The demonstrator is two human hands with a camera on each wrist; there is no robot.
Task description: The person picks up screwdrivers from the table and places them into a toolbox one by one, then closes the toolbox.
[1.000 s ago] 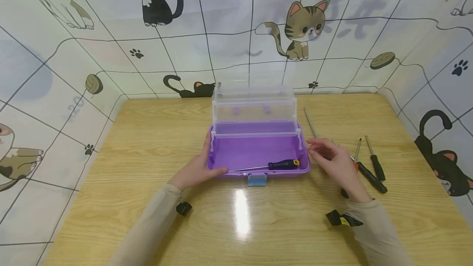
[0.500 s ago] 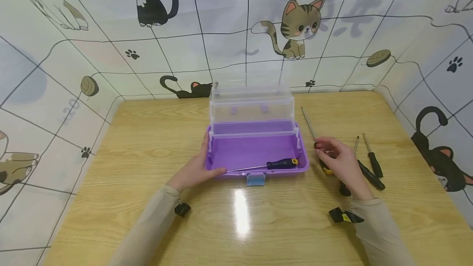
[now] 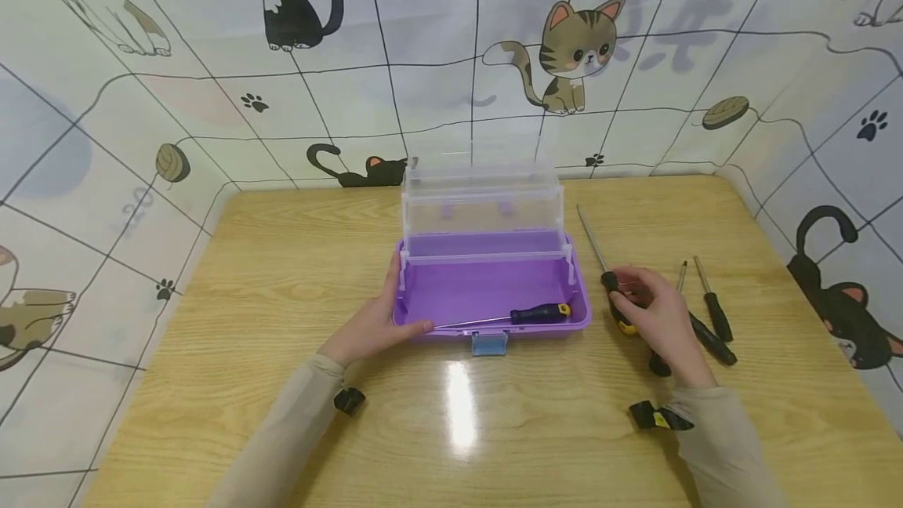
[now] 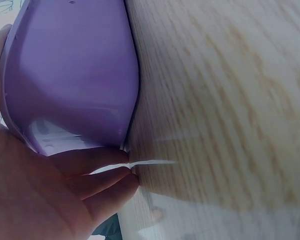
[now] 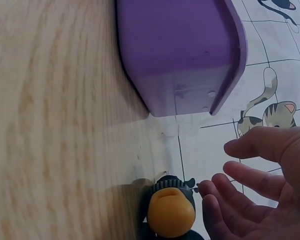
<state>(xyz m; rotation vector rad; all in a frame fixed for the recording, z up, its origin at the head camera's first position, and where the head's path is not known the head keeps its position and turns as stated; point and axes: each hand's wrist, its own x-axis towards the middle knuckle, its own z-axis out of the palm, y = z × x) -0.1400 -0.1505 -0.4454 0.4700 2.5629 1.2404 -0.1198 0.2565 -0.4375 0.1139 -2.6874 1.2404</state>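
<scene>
The purple toolbox (image 3: 487,284) stands with its clear lid (image 3: 487,214) raised. My left hand (image 3: 367,329) holds its left front corner, thumb over the front rim and fingers along the end wall. Inside, along the front wall, lies a black-handled screwdriver (image 3: 539,314); the thumb covers the tip area. Right of the box, a long screwdriver (image 3: 608,282) with a black and yellow handle lies on the table. My right hand (image 3: 663,324) is beside that handle. In the right wrist view, thumb and fingers are apart with nothing between them, close to the yellow handle end (image 5: 171,212).
Several other screwdrivers lie right of my right hand, among them a short black one (image 3: 719,317) and a thicker black one (image 3: 712,339). A dark handle end (image 3: 659,365) shows below the wrist. Cat-patterned sheeting (image 3: 437,92) borders the wooden table (image 3: 303,249) behind and at both sides.
My right hand has moved slightly right and down from beside the box to the long screwdriver's handle, which now shows more. My left hand keeps its hold on the toolbox.
</scene>
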